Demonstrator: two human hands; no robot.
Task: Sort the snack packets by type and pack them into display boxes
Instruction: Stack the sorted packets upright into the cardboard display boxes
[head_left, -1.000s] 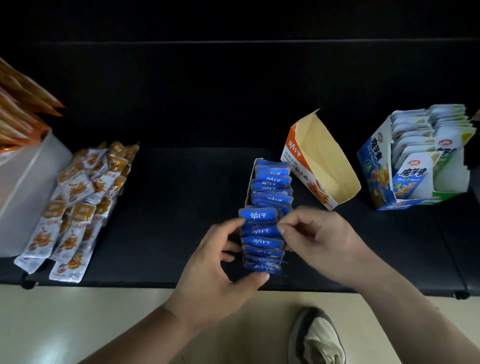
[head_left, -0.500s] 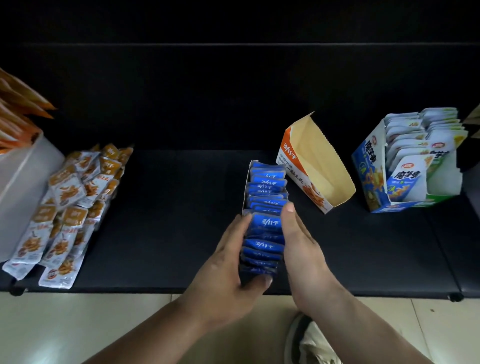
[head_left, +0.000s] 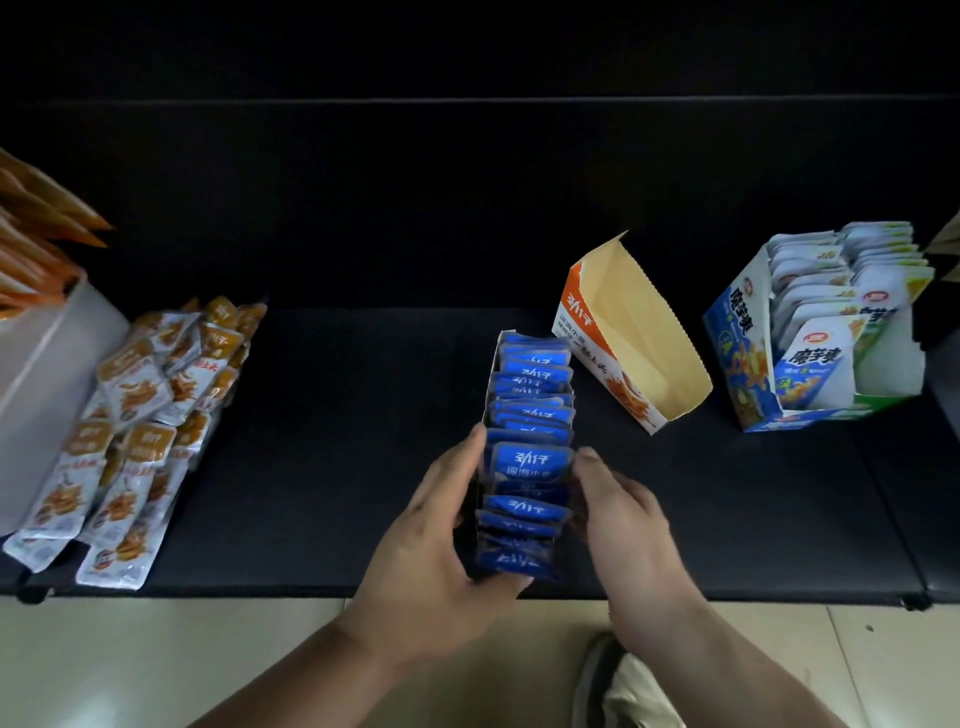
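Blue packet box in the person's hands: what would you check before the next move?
1. Blue packets level in the blue box: not ok, a raised packet stands above the row.
2. Left hand grip on the box's left side and near end: ok.
3. Right hand grip at the box's right side: cannot tell, blurred.
4. Orange box open and empty: ok.
5. Orange packets boxed: not ok, they lie in a loose pile at the left.

Open bench (head_left: 363, 441) stretch between orange packet pile (head_left: 150, 415) and blue-packet box (head_left: 490, 400); tilted orange box (head_left: 636, 332) blocks right rear.
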